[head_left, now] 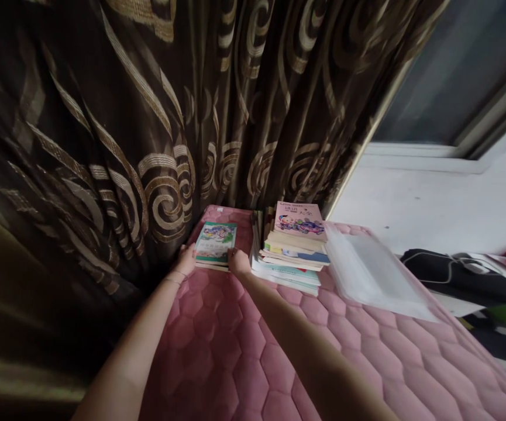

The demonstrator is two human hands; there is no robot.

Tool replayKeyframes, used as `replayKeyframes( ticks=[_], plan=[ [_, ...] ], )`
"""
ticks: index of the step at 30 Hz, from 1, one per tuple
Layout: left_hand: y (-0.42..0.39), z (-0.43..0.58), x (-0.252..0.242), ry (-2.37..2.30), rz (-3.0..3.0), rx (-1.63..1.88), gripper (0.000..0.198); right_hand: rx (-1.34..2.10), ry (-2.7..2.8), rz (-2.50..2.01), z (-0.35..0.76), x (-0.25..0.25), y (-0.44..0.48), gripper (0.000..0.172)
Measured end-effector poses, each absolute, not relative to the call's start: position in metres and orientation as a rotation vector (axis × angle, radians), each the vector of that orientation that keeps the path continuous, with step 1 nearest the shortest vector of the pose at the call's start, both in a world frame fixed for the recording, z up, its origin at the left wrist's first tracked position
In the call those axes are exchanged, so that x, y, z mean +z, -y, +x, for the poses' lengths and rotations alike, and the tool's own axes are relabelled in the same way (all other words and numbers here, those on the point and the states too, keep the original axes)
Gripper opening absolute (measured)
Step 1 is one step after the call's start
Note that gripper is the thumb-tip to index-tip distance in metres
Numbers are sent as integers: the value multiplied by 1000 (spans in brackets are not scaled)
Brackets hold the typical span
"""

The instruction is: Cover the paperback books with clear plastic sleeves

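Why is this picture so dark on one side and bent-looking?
Head view: daylight from the window brightens the right side, while the patterned curtain and the left edge sit in deep shadow; the wide lens bows the window's frame lines; the green book reads fairly sharp, but the lower corners smear.

Quilted pink cloth mattress (244,345); glossy paper book (216,242); woven patterned curtain (147,117); clear plastic sleeves (371,272).

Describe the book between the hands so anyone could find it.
Below the brown swirl-patterned curtain lies a pink quilted mat. At its far left corner, between the left hand and right hand, sits the green-covered book, lower than the tall pile beside it.
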State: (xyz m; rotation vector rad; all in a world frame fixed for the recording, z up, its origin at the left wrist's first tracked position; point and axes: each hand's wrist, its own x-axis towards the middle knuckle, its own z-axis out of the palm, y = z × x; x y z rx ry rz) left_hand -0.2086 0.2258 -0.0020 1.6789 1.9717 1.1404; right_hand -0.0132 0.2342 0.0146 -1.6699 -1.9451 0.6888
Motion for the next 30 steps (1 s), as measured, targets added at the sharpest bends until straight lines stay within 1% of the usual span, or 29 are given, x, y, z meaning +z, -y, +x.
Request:
replayKeyframes(
  ticks=[4, 6, 11, 12, 13, 16, 17, 18, 20, 24, 30],
  plan=[
    [-220, -218, -5, -1928, 1684, 1103, 33, 632, 1932, -1692, -7, 11, -234, 36],
    [-215, -221, -5, -1884, 1699, 1090, 37, 620, 1962, -1651, -1, 10, -232, 34],
    [-208, -223, -10, -1804, 1768, 1007, 59, 647, 2012, -1559, 7, 4, -216, 32],
    [-208, -223, -11, -1818, 1780, 986, 61, 646, 2011, -1547, 8, 3, -212, 33],
    [-208, -222, -11, -1844, 1790, 967, 63, 643, 2004, -1534, 8, 1, -208, 39],
    [-207, -219, -12, -1939, 1811, 907, 63, 667, 1954, -1470, 9, -6, -201, 72],
    [-206, -218, -11, -1961, 1819, 885, 64, 685, 1932, -1441, 9, -8, -200, 79],
    [-204, -217, -10, -1977, 1831, 862, 65, 696, 1914, -1412, 10, -10, -200, 81],
    [-201, -216, -6, -2002, 1861, 805, 65, 687, 1899, -1378, 12, -15, -200, 75],
    [-196, -214, -2, -2037, 1907, 697, 59, 631, 1907, -1391, 13, -20, -203, 54],
    [-196, -215, -2, -2063, 1921, 652, 54, 598, 1934, -1438, 11, -17, -201, 49]
  ],
)
